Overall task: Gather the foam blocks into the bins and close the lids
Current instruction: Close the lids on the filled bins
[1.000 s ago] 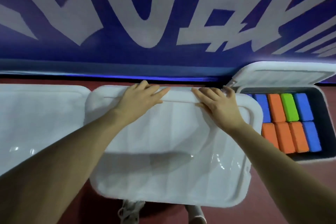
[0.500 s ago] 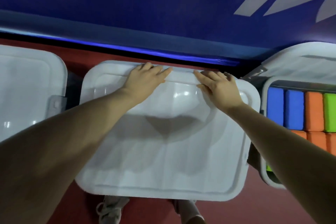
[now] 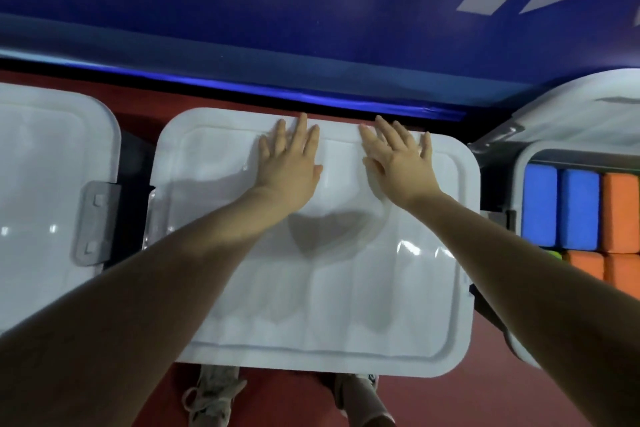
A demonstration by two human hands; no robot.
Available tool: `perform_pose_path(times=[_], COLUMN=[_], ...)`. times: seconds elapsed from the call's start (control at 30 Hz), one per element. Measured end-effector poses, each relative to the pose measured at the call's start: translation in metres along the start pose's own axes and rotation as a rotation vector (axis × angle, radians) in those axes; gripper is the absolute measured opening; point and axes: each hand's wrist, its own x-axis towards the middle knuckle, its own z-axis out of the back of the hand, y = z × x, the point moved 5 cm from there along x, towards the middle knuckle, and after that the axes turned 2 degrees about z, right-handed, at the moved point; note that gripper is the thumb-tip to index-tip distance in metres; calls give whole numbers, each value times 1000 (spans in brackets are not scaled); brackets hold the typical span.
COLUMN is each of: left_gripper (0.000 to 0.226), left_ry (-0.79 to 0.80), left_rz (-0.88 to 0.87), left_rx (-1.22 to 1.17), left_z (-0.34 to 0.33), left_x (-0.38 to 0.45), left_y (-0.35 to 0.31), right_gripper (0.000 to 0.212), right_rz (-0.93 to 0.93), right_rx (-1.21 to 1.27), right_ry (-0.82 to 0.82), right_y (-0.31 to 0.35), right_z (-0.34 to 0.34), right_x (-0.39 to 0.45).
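Head view, looking forward and down: a dark blue wall banner with large white lettering fills the upper part of the frame, and below it lies a dark red floor. Centred on that floor is the middle white plastic bin lid with rounded corners and a raised rim, lying flat and closed over its bin, so nothing of that bin's contents can be seen. To its left, apart from it, is a second closed white plastic lid with a grey latch plate at its near side edge. To the right stands an open white bin, its white hinged lid raised behind it. Inside this bin, packed side by side, are two blue foam blocks, with orange foam blocks beside and in front of them; a sliver of green shows between them, too small to identify. The left hand lies flat with fingers straight and spread, palm down on the far part of the middle lid, holding nothing. The right hand lies likewise flat and spread, palm down, just beside the left, fingertips at the far rim. Two light-coloured shoes show below the lid's near edge.
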Motion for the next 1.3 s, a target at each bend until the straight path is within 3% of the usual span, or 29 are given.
perform_pose_path(times=[0.2,0.53,0.63,0.8,0.93,1.1,1.3], left_gripper=[61,62,68,96,102,101,102], left_ry=[40,182,196,212,187,212,199], left_rz=[-64,-389,-429,-348,-315,-284,-288], left_rx=[-84,-4,6,123,194,167,166], left_z=[-2,-16,-27,-52,-57,-56,-60], left_x=[-43,-60,-62,-61,-60,-55,-53], left_y=[-26,-138,-181,-199,-198,-202,-199], right_gripper=[47,58,52,50,74,91,97], right_rz=[-135,-583,-546,-519,-361,-332,-295], right_rx=[173,251,264,318,288,250,133], right_ry=[-143,-19,14,-1,-22,-50,15], right_y=[-26,-113,-118,-113,-118,-137,-142], right_z=[-7,-45,-58,-68,-65,-56,-67], right_x=[-80,-191,-190,-189,-183,-149,-140])
